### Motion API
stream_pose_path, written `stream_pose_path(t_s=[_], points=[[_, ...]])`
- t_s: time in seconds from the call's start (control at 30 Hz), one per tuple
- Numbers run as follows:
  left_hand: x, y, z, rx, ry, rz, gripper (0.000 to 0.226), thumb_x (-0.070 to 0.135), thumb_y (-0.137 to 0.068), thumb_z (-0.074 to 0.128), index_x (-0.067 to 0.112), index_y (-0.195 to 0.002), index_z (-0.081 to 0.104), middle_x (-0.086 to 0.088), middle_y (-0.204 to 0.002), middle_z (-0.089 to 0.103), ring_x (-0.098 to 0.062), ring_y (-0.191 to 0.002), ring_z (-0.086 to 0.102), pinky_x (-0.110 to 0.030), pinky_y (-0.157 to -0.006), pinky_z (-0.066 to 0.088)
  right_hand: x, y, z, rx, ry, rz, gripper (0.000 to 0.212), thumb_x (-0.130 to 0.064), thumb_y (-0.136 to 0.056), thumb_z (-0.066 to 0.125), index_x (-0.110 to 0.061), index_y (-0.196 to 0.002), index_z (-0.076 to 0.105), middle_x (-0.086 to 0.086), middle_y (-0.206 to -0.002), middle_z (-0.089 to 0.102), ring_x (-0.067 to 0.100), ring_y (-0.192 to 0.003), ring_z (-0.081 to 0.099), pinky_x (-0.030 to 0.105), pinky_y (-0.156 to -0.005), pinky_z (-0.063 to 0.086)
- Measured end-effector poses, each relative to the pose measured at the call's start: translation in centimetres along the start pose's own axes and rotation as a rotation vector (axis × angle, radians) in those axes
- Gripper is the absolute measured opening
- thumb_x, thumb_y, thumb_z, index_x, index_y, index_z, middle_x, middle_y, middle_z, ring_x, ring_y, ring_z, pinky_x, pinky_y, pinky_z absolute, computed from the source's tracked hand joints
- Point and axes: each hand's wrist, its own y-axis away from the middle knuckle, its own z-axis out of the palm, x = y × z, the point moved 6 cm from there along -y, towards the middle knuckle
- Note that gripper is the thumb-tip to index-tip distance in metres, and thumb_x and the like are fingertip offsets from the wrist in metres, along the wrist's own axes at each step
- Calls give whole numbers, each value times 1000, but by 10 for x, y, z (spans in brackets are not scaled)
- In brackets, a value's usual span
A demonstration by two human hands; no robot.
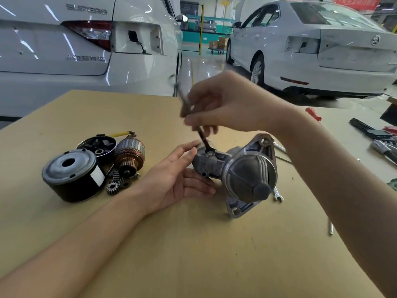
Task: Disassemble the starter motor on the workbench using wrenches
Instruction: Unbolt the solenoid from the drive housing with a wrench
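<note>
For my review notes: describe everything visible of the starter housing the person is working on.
The starter housing is dull grey cast metal, lying on its side on the tan workbench, its rounded nose cone toward the camera, with a flange bearing mounting ears. The left hand steadies its rear end with straight fingers. The right hand grips a wrench whose open end sits on a bolt on top. Another wrench lies beside it.

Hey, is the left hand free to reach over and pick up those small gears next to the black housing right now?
Probably yes. The left hand only steadies the starter motor housing with relaxed fingers, and the small gears lie uncovered just beside its wrist. Letting go would leave the housing unsteadied while the right hand works the wrench.
</note>
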Motion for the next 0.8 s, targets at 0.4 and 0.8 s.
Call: stream_pose_path(t_s=[0.4,0.8], points=[[-2,-1,0,-7,12,-10,47,35,-81,56,19,-125,48,-30,-74,67,-36,-62,70,-35,-54,57,1,15,-10,108,-263,-94,9,-12,-86,66,-6,-92,68,6,-77,71,13,-67,66,26,-65,56],[-1,1,0,-7,-6,-1,49,38,-82,57,27,-128,48,-29,-76,68,-36,-65,71,-34,-56,58,70,54,-24,390,-701,235,26,-8,-68,72,1,-89,61,20,-81,73,32,-74,73,28,-62,58]])
